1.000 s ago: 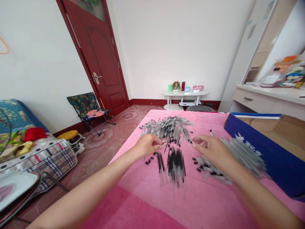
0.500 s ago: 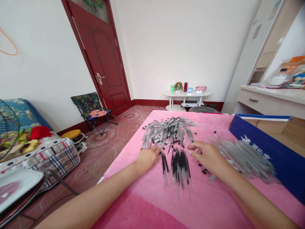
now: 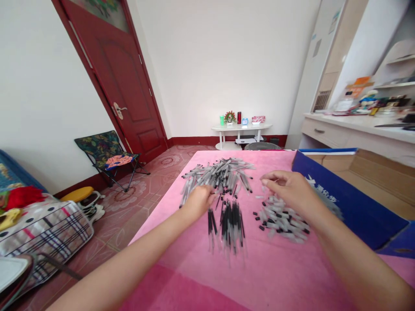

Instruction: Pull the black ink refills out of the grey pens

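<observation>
My left hand is closed in a pinch at the near edge of a heap of clear pens with black ends. What its fingertips hold, if anything, is too small to make out. Right of it, my right hand hovers with thumb and fingers drawn together above a pile of clear and black pen caps; its contents are also unclear. Between and below the hands lie black-inked pen refills, with a few more refills set slightly apart on the left.
A pink cloth covers the table. At the right stands a blue cardboard box, with clear tubes partly hidden beside it. Beyond are a folding chair, a red door and a low white table.
The view has swung to the right. My right hand has moved off the clear tubes' near side, uncovering the cap pile. My left hand has lifted slightly from beside the refills.
</observation>
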Demonstrator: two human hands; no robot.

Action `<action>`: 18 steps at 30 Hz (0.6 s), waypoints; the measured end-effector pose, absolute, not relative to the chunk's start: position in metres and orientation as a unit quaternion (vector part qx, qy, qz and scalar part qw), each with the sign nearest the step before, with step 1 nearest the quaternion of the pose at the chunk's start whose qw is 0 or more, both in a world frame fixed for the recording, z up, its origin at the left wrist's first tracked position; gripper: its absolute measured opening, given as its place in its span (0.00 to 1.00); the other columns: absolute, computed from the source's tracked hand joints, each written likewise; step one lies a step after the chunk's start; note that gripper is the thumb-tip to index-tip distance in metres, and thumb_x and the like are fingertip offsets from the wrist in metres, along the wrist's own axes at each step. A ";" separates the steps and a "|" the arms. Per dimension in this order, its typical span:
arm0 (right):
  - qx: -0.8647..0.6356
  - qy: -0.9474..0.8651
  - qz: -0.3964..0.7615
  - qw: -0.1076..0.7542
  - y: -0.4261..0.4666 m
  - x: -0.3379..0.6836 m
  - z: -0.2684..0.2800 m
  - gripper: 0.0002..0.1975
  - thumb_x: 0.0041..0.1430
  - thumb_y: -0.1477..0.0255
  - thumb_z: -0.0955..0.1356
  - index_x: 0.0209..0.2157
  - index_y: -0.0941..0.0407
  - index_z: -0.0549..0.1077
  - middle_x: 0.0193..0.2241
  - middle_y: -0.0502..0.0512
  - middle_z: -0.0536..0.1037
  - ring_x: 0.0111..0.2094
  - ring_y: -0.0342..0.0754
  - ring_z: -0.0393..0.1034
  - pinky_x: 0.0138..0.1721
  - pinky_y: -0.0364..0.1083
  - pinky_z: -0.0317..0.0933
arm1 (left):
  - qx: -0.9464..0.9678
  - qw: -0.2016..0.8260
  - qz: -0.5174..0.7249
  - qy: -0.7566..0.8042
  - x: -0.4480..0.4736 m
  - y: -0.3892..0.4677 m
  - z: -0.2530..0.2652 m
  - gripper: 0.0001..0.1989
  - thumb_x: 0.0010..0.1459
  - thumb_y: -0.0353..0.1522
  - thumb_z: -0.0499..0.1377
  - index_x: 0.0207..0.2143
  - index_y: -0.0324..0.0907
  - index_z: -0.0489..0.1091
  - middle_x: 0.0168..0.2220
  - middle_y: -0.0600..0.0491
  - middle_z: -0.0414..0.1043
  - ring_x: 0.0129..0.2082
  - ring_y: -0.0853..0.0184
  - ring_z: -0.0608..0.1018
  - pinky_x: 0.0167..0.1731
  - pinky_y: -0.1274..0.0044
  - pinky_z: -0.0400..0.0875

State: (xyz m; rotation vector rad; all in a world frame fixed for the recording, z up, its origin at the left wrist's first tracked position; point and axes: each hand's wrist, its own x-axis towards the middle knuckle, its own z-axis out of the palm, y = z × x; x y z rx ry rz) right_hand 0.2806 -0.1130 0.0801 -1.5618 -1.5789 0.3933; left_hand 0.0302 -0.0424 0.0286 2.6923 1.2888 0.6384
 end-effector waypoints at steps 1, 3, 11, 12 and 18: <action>-0.623 -0.631 0.153 0.436 -0.116 0.281 0.084 0.10 0.49 0.66 0.65 0.28 0.59 0.73 0.25 0.53 0.76 0.23 0.44 0.68 0.23 0.40 0.60 | 0.884 0.073 0.230 0.399 0.047 -0.044 0.035 0.10 0.56 0.33 0.50 0.29 0.38 0.68 0.27 0.49 0.71 0.30 0.66 0.73 0.31 0.78 0.63; -0.618 -0.631 0.151 0.444 -0.121 0.281 0.088 0.11 0.49 0.66 0.64 0.29 0.58 0.73 0.25 0.53 0.76 0.23 0.44 0.68 0.23 0.39 0.60 | 0.885 0.132 0.275 0.352 0.081 -0.051 0.047 0.12 0.56 0.35 0.50 0.29 0.38 0.70 0.27 0.50 0.72 0.28 0.67 0.73 0.30 0.79 0.63; -0.609 -0.665 0.166 0.399 -0.122 0.275 0.077 0.09 0.49 0.68 0.64 0.29 0.57 0.73 0.26 0.52 0.76 0.27 0.45 0.69 0.26 0.40 0.59 | 0.879 0.176 0.260 0.359 0.056 -0.037 0.059 0.11 0.54 0.33 0.52 0.33 0.41 0.73 0.31 0.53 0.74 0.30 0.69 0.72 0.32 0.80 0.62; -0.604 -0.673 0.173 0.391 -0.120 0.273 0.073 0.09 0.49 0.68 0.64 0.28 0.57 0.73 0.26 0.51 0.76 0.27 0.45 0.69 0.26 0.40 0.59 | 0.875 0.151 0.229 0.400 0.037 -0.032 0.056 0.09 0.52 0.32 0.54 0.30 0.41 0.74 0.29 0.54 0.74 0.29 0.69 0.72 0.31 0.80 0.62; -0.580 -0.702 0.171 0.377 -0.113 0.256 0.063 0.09 0.50 0.69 0.62 0.26 0.57 0.73 0.24 0.49 0.75 0.26 0.44 0.67 0.27 0.40 0.56 | 0.868 0.186 0.098 0.449 -0.032 -0.027 0.027 0.08 0.42 0.29 0.59 0.29 0.43 0.74 0.27 0.54 0.72 0.28 0.69 0.70 0.30 0.80 0.61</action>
